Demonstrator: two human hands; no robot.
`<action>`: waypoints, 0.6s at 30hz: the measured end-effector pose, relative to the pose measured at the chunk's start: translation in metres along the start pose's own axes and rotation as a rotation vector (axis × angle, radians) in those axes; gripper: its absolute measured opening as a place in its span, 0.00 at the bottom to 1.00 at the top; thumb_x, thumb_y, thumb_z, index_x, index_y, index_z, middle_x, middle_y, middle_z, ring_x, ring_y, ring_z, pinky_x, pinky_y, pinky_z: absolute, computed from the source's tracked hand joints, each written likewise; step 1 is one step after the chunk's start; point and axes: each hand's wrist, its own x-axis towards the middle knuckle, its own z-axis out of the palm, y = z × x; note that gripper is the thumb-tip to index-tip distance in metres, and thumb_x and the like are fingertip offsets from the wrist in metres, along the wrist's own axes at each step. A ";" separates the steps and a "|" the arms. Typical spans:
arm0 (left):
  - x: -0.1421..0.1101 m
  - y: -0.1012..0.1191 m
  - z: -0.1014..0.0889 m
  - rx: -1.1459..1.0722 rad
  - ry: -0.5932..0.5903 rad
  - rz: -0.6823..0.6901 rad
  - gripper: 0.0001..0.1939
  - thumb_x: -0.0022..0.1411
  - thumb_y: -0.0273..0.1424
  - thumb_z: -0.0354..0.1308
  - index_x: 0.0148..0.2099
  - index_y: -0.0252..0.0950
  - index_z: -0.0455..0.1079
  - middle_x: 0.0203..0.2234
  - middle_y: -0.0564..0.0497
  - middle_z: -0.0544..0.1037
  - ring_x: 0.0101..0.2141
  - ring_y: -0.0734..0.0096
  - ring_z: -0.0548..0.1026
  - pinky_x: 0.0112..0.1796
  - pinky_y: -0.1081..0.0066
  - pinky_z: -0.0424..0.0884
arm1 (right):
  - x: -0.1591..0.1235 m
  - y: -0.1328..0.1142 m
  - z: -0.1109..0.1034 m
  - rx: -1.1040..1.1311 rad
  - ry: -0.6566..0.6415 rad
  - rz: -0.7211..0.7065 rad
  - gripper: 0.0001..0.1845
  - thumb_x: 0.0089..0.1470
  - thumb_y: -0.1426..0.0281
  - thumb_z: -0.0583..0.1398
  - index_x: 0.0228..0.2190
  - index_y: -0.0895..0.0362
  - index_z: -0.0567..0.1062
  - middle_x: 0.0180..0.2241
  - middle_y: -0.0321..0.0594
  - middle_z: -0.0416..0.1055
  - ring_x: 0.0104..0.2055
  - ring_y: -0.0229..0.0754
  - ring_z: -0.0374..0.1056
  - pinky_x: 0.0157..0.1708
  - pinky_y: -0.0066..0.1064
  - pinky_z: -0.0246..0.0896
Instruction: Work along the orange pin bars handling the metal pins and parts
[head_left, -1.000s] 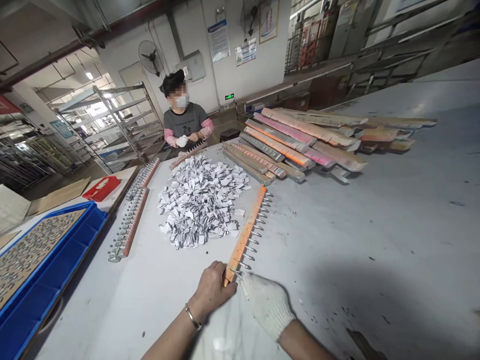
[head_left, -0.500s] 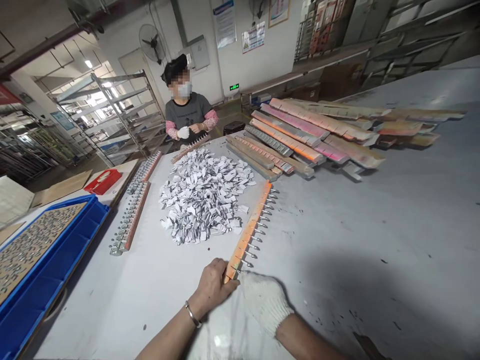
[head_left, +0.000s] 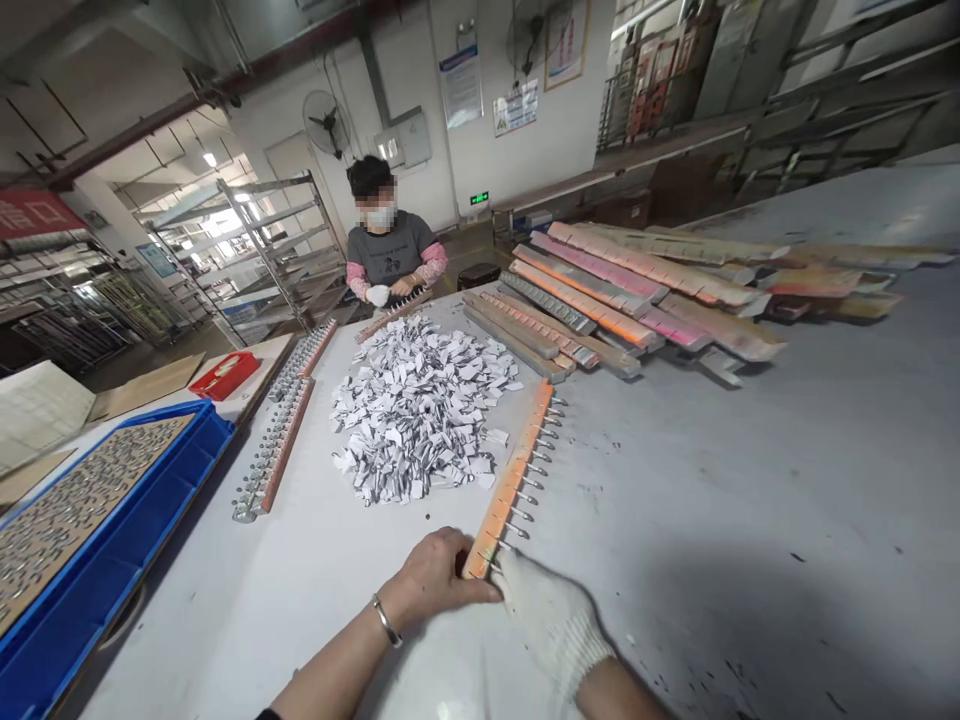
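orange wooden strip (head_left: 516, 468) with a row of metal hooks along its right edge lies on the grey table (head_left: 750, 500), its near end pinched by the bare left hand (head_left: 435, 578). the gloved right hand (head_left: 544, 618) has closed in from a second ago and now presses fingertips against the nearest hook. a heap of white tags (head_left: 420, 405) sits just left, unchanged; a co-worker (head_left: 390, 255) stands far off.
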 end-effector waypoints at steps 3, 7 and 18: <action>0.032 0.000 -0.014 0.150 0.215 -0.048 0.12 0.76 0.35 0.55 0.38 0.37 0.73 0.35 0.48 0.76 0.34 0.65 0.73 0.35 0.68 0.66 | -0.006 0.014 0.014 0.162 0.109 0.021 0.21 0.75 0.68 0.48 0.57 0.58 0.75 0.54 0.50 0.79 0.53 0.55 0.78 0.53 0.49 0.73; 0.089 0.009 -0.011 0.307 0.314 -0.035 0.09 0.73 0.24 0.53 0.46 0.35 0.74 0.46 0.41 0.78 0.43 0.58 0.76 0.45 0.63 0.71 | -0.011 0.019 0.021 0.292 0.179 -0.014 0.22 0.73 0.70 0.47 0.58 0.57 0.75 0.57 0.49 0.77 0.60 0.51 0.74 0.61 0.47 0.68; 0.075 0.043 -0.018 -0.012 0.435 0.016 0.09 0.73 0.26 0.48 0.40 0.37 0.69 0.34 0.47 0.76 0.35 0.64 0.75 0.39 0.65 0.72 | -0.016 0.030 0.011 0.406 0.356 -0.039 0.27 0.67 0.68 0.52 0.63 0.58 0.73 0.61 0.51 0.75 0.62 0.52 0.73 0.60 0.44 0.73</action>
